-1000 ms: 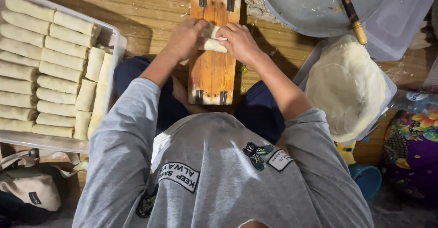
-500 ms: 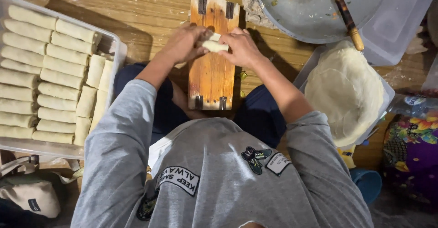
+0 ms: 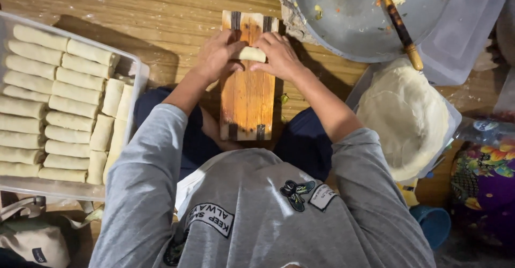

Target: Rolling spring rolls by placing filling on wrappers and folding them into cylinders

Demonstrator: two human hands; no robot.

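A pale rolled wrapper, a spring roll (image 3: 251,54), lies across the far end of a small wooden board (image 3: 248,94) that rests over my lap. My left hand (image 3: 216,57) grips its left end and my right hand (image 3: 279,55) grips its right end, fingers curled over the roll. Only the roll's middle shows between the hands. Both grey sleeves run down toward the camera.
A clear tray (image 3: 135,69) on the left holds several finished rolls (image 3: 59,102) in rows. A metal pan (image 3: 348,27) with filling scraps and a wooden-handled utensil (image 3: 399,27) sits far right. A stack of round wrappers (image 3: 402,115) lies in a container at right. Wooden floor lies beneath.
Both hands and the roll have slid a little farther up the board, away from me. The hands stay closed on the roll's ends.
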